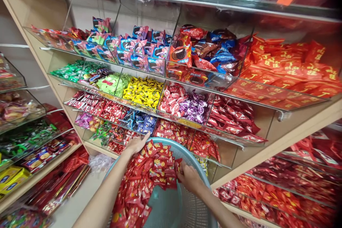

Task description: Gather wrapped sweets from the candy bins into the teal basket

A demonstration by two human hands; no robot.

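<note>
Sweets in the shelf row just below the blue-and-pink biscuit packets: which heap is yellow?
The yellow-wrapped heap, between the pale green packets and the pinkish-red sweets; no other heap in that row is yellow.

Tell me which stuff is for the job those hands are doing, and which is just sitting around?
In the job:
left hand, at the basket's rim
right hand, at the red packets
blue-green basket
red packets inside it

Just sitting around:
yellow sweets
purple sweets
green sweets
clear plastic bag
</note>
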